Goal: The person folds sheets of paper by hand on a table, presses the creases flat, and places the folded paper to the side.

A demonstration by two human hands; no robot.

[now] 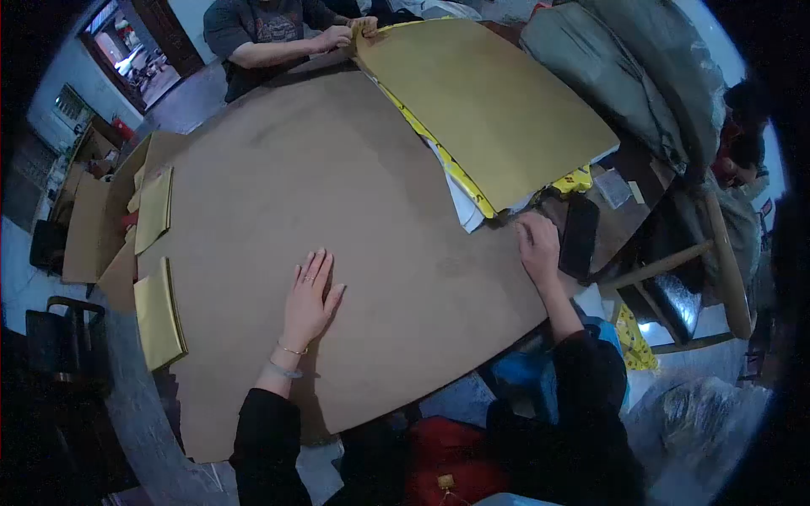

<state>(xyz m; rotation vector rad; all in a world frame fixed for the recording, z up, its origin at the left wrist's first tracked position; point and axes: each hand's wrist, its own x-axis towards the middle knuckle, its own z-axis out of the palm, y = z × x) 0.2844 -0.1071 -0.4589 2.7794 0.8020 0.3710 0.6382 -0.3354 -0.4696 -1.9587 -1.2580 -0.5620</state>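
Note:
My left hand lies on the brown board covering the table, fingers extended and nothing held. My right hand rests near the board's right side with its fingers bent together; whether anything is under them is hidden. Just beyond it is the near corner of a big stack of gold-brown sheets, with yellow printed wrapping along its edge. A black phone-like object lies right beside my right hand. Two folded gold bundles sit at the left edge.
Across the table a person has both hands at the stack's far left corner. An open cardboard box stands at the left. A wooden chair and a grey-green covered heap are at the right, with clear plastic below.

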